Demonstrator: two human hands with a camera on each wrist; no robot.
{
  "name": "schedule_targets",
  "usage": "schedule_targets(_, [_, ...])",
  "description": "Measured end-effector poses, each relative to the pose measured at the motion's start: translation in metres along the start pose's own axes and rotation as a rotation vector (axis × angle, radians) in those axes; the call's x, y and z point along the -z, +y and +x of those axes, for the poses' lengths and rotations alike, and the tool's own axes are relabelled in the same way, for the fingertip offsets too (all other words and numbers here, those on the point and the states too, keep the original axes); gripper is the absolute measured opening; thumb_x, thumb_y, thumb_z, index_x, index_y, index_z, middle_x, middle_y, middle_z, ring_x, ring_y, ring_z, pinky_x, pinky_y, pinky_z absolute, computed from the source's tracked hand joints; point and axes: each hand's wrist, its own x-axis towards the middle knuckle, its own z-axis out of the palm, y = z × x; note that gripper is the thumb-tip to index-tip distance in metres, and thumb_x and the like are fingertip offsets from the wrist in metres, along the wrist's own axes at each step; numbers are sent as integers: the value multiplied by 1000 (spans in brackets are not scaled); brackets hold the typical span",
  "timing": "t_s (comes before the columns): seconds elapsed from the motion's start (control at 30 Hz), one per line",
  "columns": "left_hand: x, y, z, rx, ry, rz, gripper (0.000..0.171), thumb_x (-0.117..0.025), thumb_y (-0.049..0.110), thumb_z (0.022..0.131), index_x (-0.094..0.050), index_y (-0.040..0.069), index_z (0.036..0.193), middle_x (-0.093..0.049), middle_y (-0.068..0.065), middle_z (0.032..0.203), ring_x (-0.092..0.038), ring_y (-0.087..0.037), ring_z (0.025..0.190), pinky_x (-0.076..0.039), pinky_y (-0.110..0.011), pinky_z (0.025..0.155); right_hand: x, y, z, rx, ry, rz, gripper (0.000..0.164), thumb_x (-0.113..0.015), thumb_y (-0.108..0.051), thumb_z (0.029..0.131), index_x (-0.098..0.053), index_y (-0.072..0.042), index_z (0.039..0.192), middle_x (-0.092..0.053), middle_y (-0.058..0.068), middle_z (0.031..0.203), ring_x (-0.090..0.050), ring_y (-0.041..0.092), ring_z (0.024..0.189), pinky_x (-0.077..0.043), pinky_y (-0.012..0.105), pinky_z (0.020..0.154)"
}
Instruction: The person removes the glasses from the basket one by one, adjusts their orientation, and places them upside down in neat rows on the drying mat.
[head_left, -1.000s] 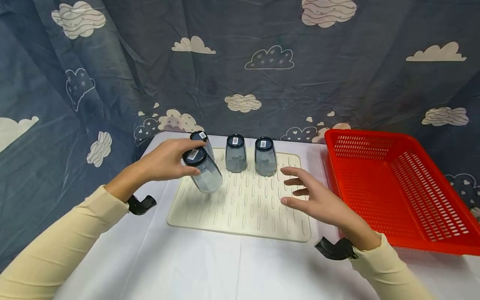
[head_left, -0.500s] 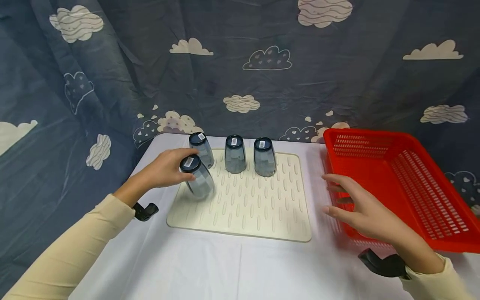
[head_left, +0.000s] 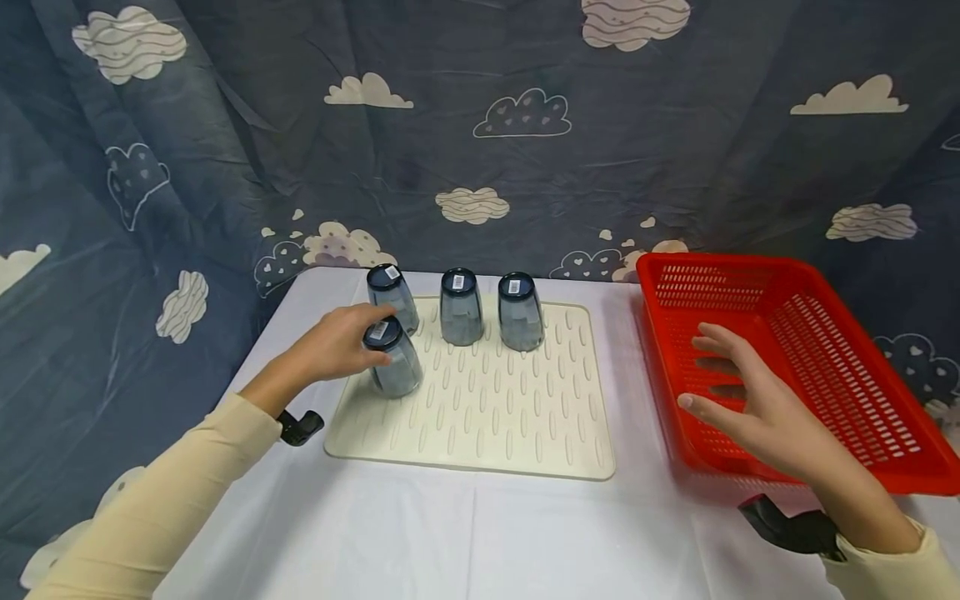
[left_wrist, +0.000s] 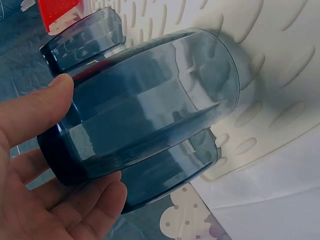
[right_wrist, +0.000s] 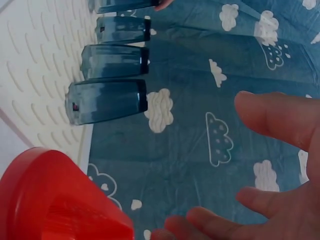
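Note:
My left hand (head_left: pixel 339 342) grips a blue-tinted drinking glass (head_left: pixel 397 369) around its dark base. The glass is upside down, rim on or just above the left part of the cream ribbed drying mat (head_left: pixel 480 425). In the left wrist view, thumb and fingers (left_wrist: pixel 55 100) curl about the base of that glass (left_wrist: pixel 145 100). Three like glasses stand inverted along the back of the mat: a left one (head_left: pixel 393 298), a middle one (head_left: pixel 461 308) and a right one (head_left: pixel 521 312). My right hand (head_left: pixel 772 408), fingers spread and holding nothing, hovers over the red plastic basket (head_left: pixel 667 417).
A white cloth (head_left: pixel 375 533) covers the table beneath the mat and basket. Behind stands a dark blue curtain (head_left: pixel 420 167) with cloud prints. In the right wrist view the basket's rim (right_wrist: pixel 45 185) lies close to the right hand.
My left hand has lowered the glass and brought it nearer upright on the mat's left side. My right hand has moved right, from over the mat to over the basket.

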Motion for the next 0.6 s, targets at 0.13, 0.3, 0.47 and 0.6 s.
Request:
schedule_targets(0.13, [-4,-1,1,0,7,11,72,-82,18,81,-50,-1,142,-58,-22,140,-58,-39,126,-50,-51,102,0,2,0,21,57,9,89,-77,-18,87,-22,-14,157,-43,26,146,-52,45,117,-37,-2,80])
schedule_targets(0.3, [-8,-4,1,22,7,4,73,-82,19,81,-49,0,144,-56,-23,142,-56,-39,128,-50,-52,103,-2,5,1,20,77,19,87,-77,-18,86,-25,-14,156,-43,24,147,-47,41,118,-34,-6,81])
schedule_targets(0.47, [-10,-6,1,25,14,-6,72,-81,18,82,-49,1,144,-55,-24,141,-56,-41,128,-50,-53,102,-3,8,0,1,68,25,85,-76,-19,87,-26,-12,156,-42,25,147,-46,41,121,-34,-6,80])
schedule_targets(0.6, [-10,-8,4,41,-4,-14,72,-79,19,84,-47,1,146,-52,-25,144,-54,-42,131,-47,-55,105,-4,11,0,-1,70,21,84,-76,-20,87,-28,-12,155,-42,23,148,-46,32,121,-34,-6,81])
